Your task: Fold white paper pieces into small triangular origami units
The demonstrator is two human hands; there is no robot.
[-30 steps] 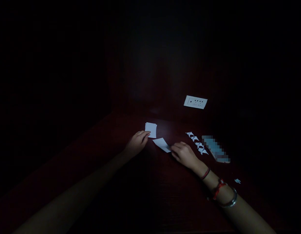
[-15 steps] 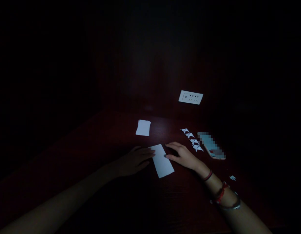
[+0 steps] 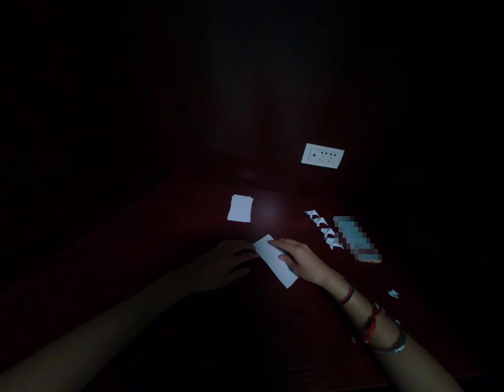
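Observation:
A white sheet of paper lies at a slant on the dark red table, between my two hands. My right hand rests over its right edge, fingers stretched across the far part and thumb on the surface. At the far left edge of the sheet, my left hand lies in shadow with its fingers spread; the fingertips touch or nearly touch the paper. Beyond it is a small stack of white paper. To the right runs a row of several small folded paper pieces.
A phone with a blurred-out screen lies right of the folded pieces. Small white scraps sit near my right forearm. A white wall socket is set at the back. The surroundings are very dark.
The sheet has turned, its near end swinging to the right. My right hand has moved from beside it onto it. The view has shifted slightly.

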